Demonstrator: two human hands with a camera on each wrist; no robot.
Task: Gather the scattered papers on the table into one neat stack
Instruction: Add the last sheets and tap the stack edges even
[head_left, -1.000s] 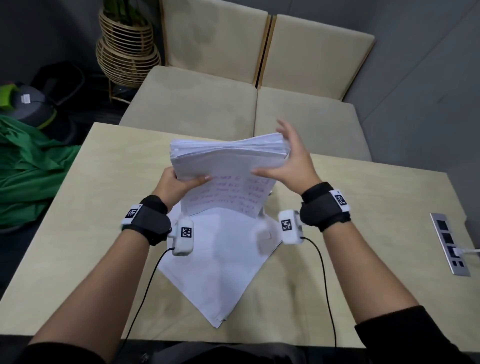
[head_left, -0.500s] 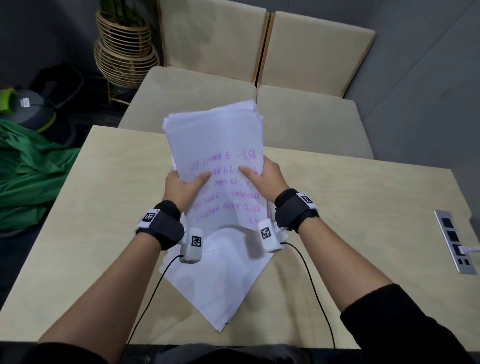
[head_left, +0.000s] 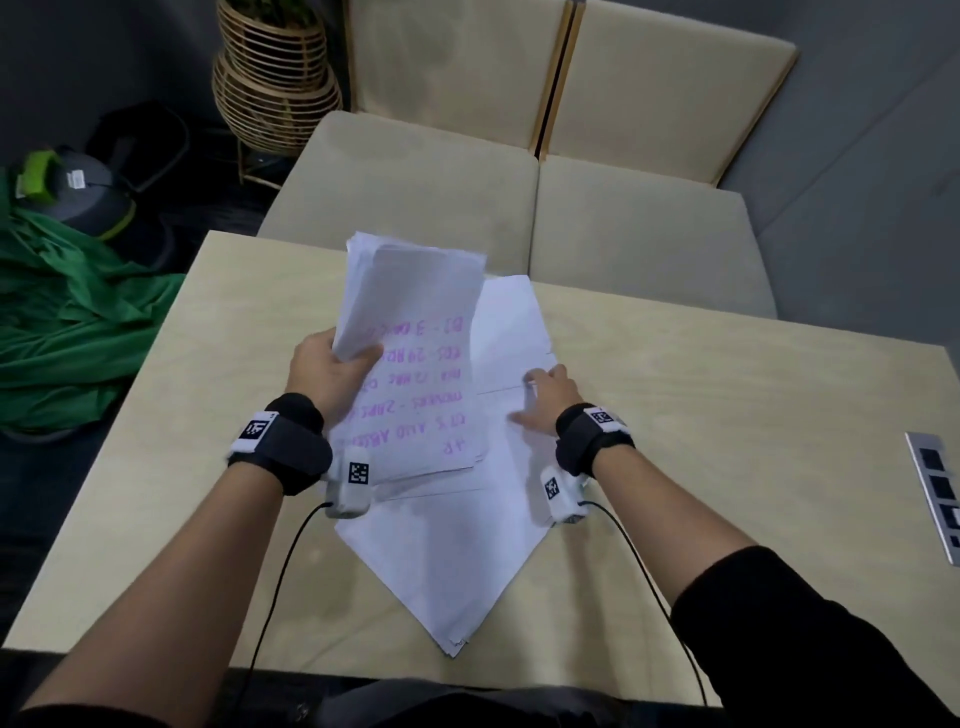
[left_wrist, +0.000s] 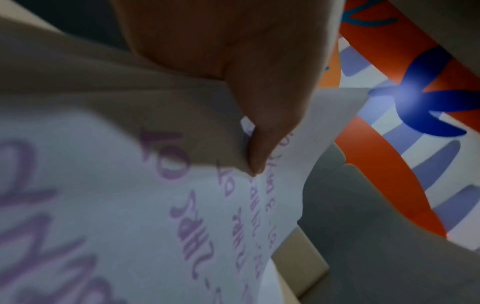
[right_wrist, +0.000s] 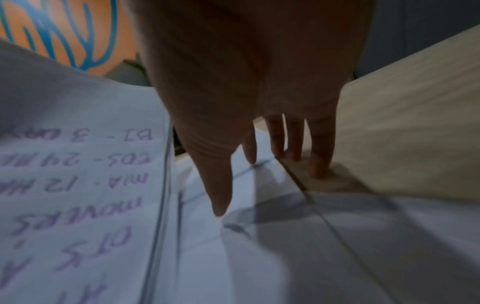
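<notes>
White paper bundle (head_left: 410, 364), purple writing on top, hangs over mid-table, pinched at one edge by the left hand (head_left: 332, 371). That one-sided hold could let sheets fan out and slide. Right hand (head_left: 545, 400), fingers (right_wrist: 320, 148) spread flat, presses loose sheets (head_left: 447, 545) on the table (head_left: 727, 467); dragging could skew them.

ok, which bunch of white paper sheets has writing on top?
The bunch of white sheets held in the left hand: purple handwriting. The white sheets lying flat on the table are blank on top.
</notes>
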